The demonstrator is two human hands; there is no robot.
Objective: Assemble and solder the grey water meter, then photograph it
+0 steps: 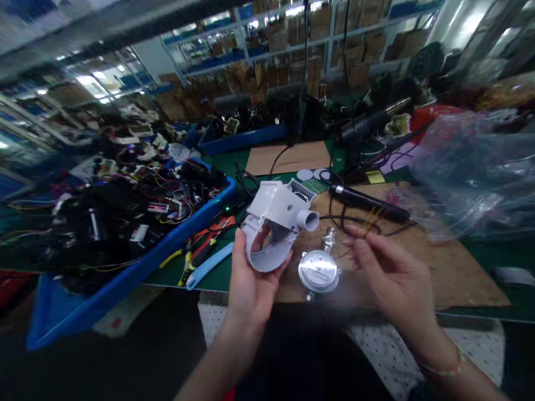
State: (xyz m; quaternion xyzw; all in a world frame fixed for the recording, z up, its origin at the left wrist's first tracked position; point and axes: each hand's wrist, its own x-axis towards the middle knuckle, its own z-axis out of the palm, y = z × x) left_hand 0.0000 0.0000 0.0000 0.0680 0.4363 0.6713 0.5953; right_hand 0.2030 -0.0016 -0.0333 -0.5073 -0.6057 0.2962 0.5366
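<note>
A white plastic housing [273, 203], with a curved open ring below and a short round tube on its right, is gripped in my left hand [254, 281]. My right hand [387, 273] is closed in a pinch on thin yellowish wires [370, 221], above the brown board. Between the hands, a round metal part [319, 271] with fittings at its top and bottom lies on the board. Behind it is a black cylindrical tool [370, 203] with a cable. A green circuit board [315, 185] shows just behind the housing.
At left, a blue bin [167, 248] overflows with black parts and wires. Pliers [200, 250] and a light-blue handled tool [211, 266] lie beside it. Clear plastic bags [476, 167] are heaped at right. A cardboard sheet [288, 157] lies behind.
</note>
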